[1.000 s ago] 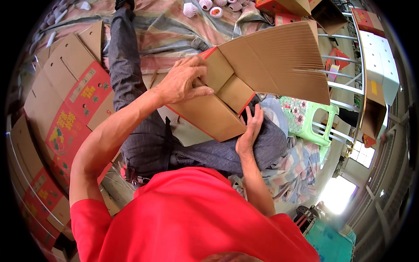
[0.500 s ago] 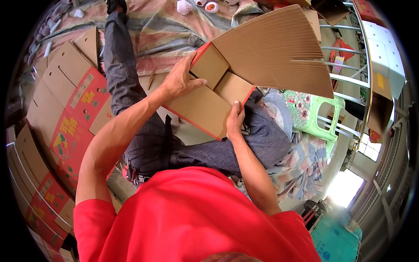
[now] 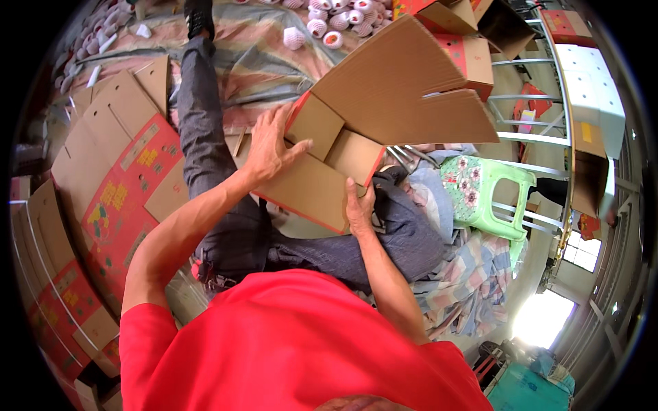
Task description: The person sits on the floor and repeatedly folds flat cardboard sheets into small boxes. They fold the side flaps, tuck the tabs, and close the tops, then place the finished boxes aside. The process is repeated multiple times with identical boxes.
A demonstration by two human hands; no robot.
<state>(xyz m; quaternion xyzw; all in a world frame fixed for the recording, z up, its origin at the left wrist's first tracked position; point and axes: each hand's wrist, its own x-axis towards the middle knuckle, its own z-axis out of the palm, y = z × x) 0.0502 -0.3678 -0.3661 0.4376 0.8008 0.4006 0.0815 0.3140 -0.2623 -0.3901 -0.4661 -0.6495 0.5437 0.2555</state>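
Note:
A partly folded cardboard box [image 3: 301,183], brown inside with red edges, is held over my lap. Its large end flap [image 3: 404,85] stands raised and spread toward the far right, with a slit in its edge. At the box's left side is my left hand [image 3: 274,145], its thumb over the inner panels and its fingers along the red edge. My right hand [image 3: 359,209] clasps the right corner nearest me, thumb on the inner face and fingers partly hidden beneath. The inner panels meet at a corner between my two hands.
Flat red-and-brown cartons [image 3: 116,178] lean at the left. Fruits in pink foam nets [image 3: 332,40] lie on the striped cloth [image 3: 267,58] ahead. A green stool [image 3: 490,192] stands at the right beside a metal rack [image 3: 531,139]. Open cartons [image 3: 466,55] sit at the far right.
The box and both hands have shifted slightly left and toward me, and the raised flap has swung a little left. Both hands stay at the same sides of the box.

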